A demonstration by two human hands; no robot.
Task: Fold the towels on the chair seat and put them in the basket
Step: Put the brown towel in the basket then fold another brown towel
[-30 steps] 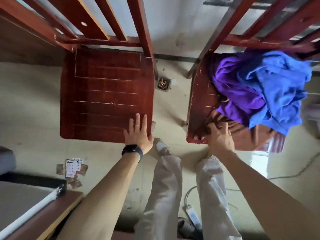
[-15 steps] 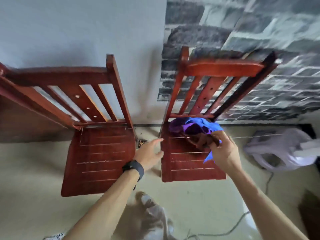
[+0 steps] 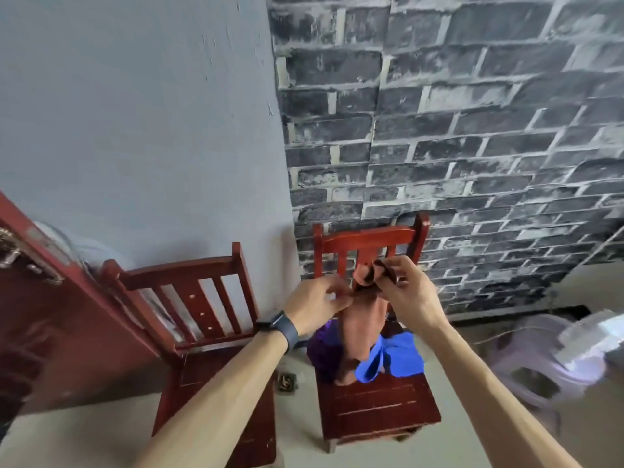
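Three towels (image 3: 388, 361), two chairs (image 3: 182, 269), my left hand (image 3: 317, 305) and right hand (image 3: 405, 295) close together pinching the brown towel (image 3: 363, 327) above the right chair (image 3: 374, 407), purple towel (image 3: 322, 352) and blue towel (image 3: 403, 356) on its seat, purple half hidden.

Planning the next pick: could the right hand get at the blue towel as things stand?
Not yet, probably: the right hand is busy gripping the brown towel. The blue towel lies uncovered on the chair seat below.

The hanging brown towel (image 3: 363, 327) hides most of the purple towel (image 3: 321, 353).
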